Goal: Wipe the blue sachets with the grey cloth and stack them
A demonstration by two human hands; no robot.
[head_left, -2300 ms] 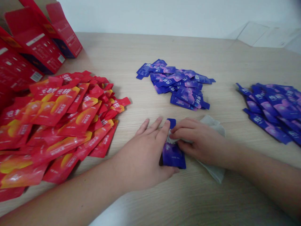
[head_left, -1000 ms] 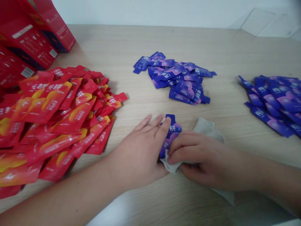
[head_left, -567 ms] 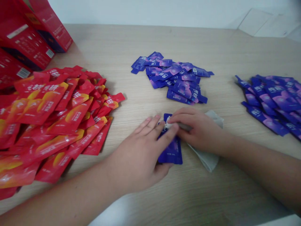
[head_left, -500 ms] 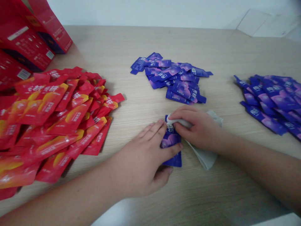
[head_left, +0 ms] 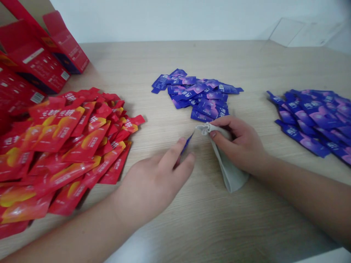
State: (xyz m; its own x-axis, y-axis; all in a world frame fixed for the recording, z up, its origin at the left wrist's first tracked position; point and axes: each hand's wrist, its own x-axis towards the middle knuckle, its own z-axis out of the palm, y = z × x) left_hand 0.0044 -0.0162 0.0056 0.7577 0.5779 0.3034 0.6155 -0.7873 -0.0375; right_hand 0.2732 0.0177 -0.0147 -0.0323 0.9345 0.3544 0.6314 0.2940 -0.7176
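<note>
Between the thumb and fingers of my left hand [head_left: 156,182] is a purple sachet [head_left: 187,143], lifted and seen nearly edge-on, so most of it is hidden. My right hand [head_left: 241,142] is closed on a pale grey-white cloth [head_left: 231,173]. A bunched tip of the cloth sticks out toward the sachet, while the rest hangs down below my fingers. Just beyond my hands lies a loose pile of purple sachets [head_left: 201,95]. On the left, a big heap of red and orange sachets [head_left: 74,146] lies beside my left forearm.
Several red boxes [head_left: 41,62] stand at the back left, some with flaps open. A second pile of purple sachets [head_left: 315,120] lies at the right. The light wooden table [head_left: 117,62] meets a white wall at the back, with a white plate-like piece [head_left: 287,31] at the back right.
The purple sachet lay flat under my left hand with the cloth pressed on its top end. Now my left hand has raised and tilted it, and the cloth has come away.
</note>
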